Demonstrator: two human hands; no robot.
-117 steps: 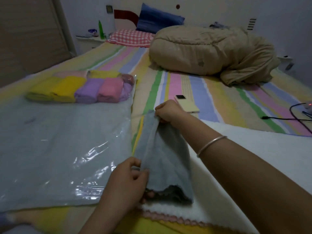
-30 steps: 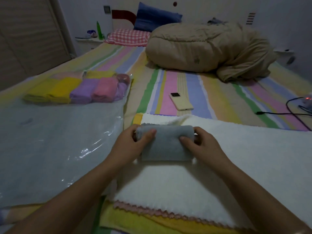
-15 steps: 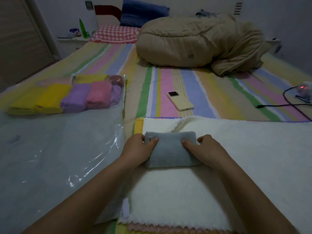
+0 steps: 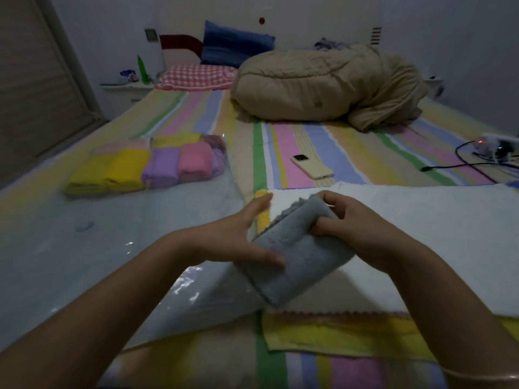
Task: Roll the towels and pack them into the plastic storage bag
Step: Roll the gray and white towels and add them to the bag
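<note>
A rolled grey towel (image 4: pixel 297 254) is lifted off the bed, tilted, between both hands. My right hand (image 4: pixel 362 228) grips its far end with curled fingers. My left hand (image 4: pixel 241 237) presses against its left side with straight fingers and the thumb across its front. Beneath lies a white towel (image 4: pixel 421 220) spread flat on top of a yellow towel (image 4: pixel 337 335). The clear plastic storage bag (image 4: pixel 98 242) lies flat on the left, with several rolled towels (image 4: pixel 146 167) in yellow, purple and pink at its far end.
A cream phone (image 4: pixel 311 166) lies on the striped bed sheet beyond the white towel. A bundled tan duvet (image 4: pixel 323 91) fills the far middle of the bed. Black cables and a power strip (image 4: pixel 488 153) sit at the right edge. Pillows (image 4: pixel 196 77) lie at the headboard.
The grey roll lay crosswise on the white towel under both hands. Now it is lifted, turned diagonally and moved toward the bag's edge, with the left hand opened flat against it.
</note>
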